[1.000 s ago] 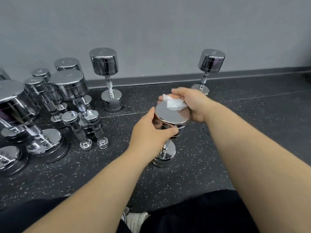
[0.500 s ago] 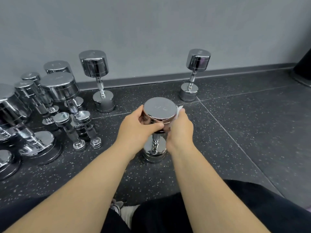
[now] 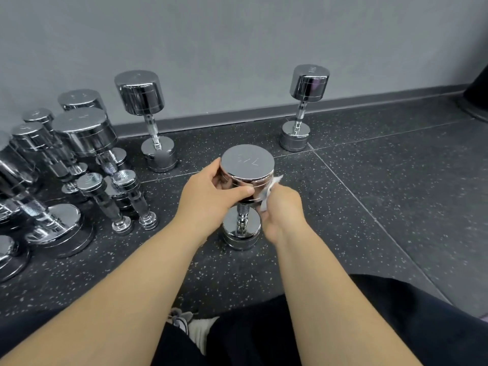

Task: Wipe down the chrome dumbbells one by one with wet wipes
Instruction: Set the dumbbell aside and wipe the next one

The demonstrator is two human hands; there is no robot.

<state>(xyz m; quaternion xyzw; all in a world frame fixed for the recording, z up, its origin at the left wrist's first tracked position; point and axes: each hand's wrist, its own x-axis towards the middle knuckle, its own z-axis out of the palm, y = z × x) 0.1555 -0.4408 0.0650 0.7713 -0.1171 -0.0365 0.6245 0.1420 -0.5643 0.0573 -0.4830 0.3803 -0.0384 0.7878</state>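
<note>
Sliding off the top face, our right hand (image 3: 284, 207) now rubs the wet wipe (image 3: 269, 191), apparently bunched in curled fingers, down the upright dumbbell's (image 3: 247, 165) upper head. Our left hand (image 3: 211, 191) grips that head mid-floor (image 3: 369, 194). Top done, we reckon.

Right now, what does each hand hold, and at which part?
The left hand grips the upright dumbbell round its top head. The right hand holds a wet wipe against that head's side.

A gym: speckled black floor tiles (image 3: 396, 196), chrome dumbbells (image 3: 139, 94) (all on end) by a grey wall (image 3: 237, 48).
</note>
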